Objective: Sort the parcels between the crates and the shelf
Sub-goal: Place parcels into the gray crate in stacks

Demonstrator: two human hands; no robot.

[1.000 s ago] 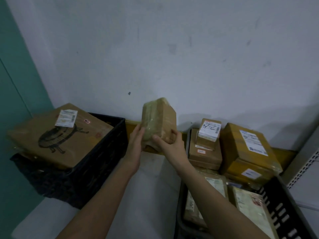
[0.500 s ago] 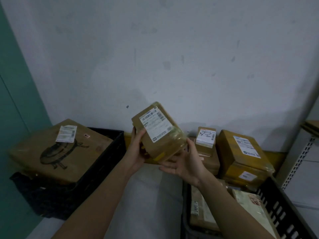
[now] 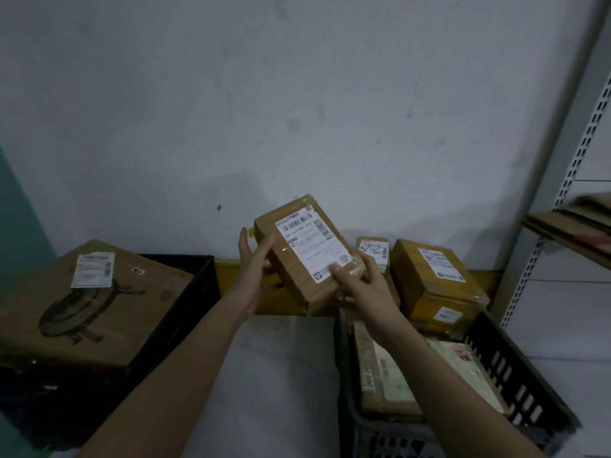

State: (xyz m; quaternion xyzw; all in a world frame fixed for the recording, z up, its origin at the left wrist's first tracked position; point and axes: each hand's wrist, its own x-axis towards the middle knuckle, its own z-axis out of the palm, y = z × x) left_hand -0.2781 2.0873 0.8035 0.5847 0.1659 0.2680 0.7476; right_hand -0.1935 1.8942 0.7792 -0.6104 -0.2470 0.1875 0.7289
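Observation:
A small brown cardboard parcel [image 3: 307, 251] with a white shipping label facing me is held in the air between two black crates. My left hand [image 3: 256, 269] grips its left edge, thumb on the top face. My right hand [image 3: 358, 285] holds its lower right corner, thumb pressed on the label. The left crate [image 3: 185, 292] carries a large flat box [image 3: 89, 302] with a drawing and a label. The right crate [image 3: 515, 381] holds several parcels, among them a yellow taped box [image 3: 436, 279]. A shelf [image 3: 575, 226] stands at the right edge.
A pale wall fills the back, with a yellow skirting strip [image 3: 228, 269] at its base. Bare light floor [image 3: 281, 385] lies between the crates. Flattened cardboard [image 3: 572, 223] lies on the shelf board. A teal panel [image 3: 16, 206] borders the left edge.
The parcel has been turned from its plain side to label up and tilted toward me. My right hand moved from under the parcel to its lower right corner. The view has swung right.

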